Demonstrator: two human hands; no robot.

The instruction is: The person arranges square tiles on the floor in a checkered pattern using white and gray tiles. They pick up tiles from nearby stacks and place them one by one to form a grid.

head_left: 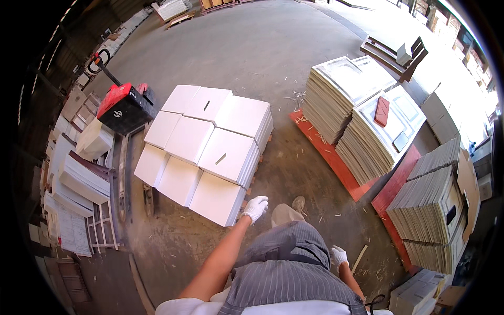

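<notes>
My left hand [255, 208], in a white knit glove, hangs beside the near right corner of a pallet load of white panels [216, 203]. Its fingers are loosely bent and apart, with nothing in them. The panels stand in several square stacks side by side; two top panels carry a small dark slot or mark. At my right hip hangs my right hand [339, 255], gloved the same way, fingers relaxed and holding nothing that I can see. A striped grey apron [283, 281] covers my front.
Moulded panel stacks [362, 113] stand on a red pallet [332, 157] at right, bearing a red block [381, 111] and a phone [400, 140]. More panels [422, 215] stand nearer right. A red-black pallet jack [123, 107] is at left. Wood slivers [360, 258] litter the floor.
</notes>
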